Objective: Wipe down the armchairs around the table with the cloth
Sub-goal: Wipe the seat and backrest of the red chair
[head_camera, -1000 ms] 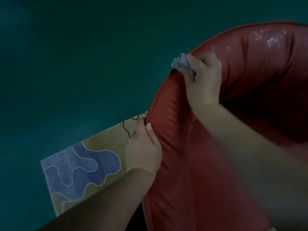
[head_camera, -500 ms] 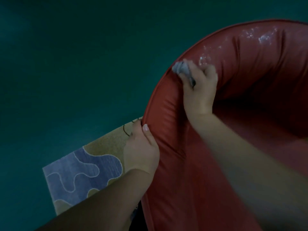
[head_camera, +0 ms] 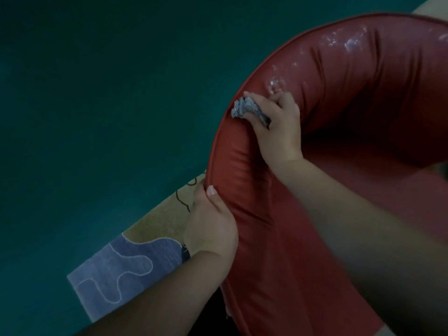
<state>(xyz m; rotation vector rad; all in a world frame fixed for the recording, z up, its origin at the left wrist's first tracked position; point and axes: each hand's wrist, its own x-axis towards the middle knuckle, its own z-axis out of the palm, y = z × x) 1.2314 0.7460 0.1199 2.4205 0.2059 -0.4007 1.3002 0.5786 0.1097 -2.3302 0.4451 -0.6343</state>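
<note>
Right hand (head_camera: pixel 278 127): fingers clenched around a bunched grey cloth (head_camera: pixel 244 108), pressing it against the padded rim of the red armchair (head_camera: pixel 363 98). Cloth wadded small, one crumpled end poking out past the index finger on the rim's outer side, a darker tail trailing back across the hand between thumb and forefinger. Fingertips (head_camera: pixel 282 98) curled over toward the chair's inner curve, knuckles uppermost. Just beyond those fingertips, along the rim: pale, shiny smears on the red upholstery, possibly wet streaks or worn patches, hard to say in this dim light.

Left hand (head_camera: pixel 211 229): gripping the same rim lower down, nearer the camera. Thumb (head_camera: pixel 213 195) laid on the inner face of the padding, nail showing; the other fingers wrapped behind the outer edge and hidden from view. Upholstery creased and puckered between the thumb and the cloth-holding hand. The two hands apart, a stretch of bare rim between them.

Beyond the left-hand knuckles, on the outer side of the chair: a rug (head_camera: pixel 126 267) patterned in tan and mauve with pale looping outlines, lying on a dark teal floor (head_camera: pixel 97 93). A small dark object at the wrist's edge, too blurred to identify. Both forearms bare, reaching in from the lower edge of the view.
</note>
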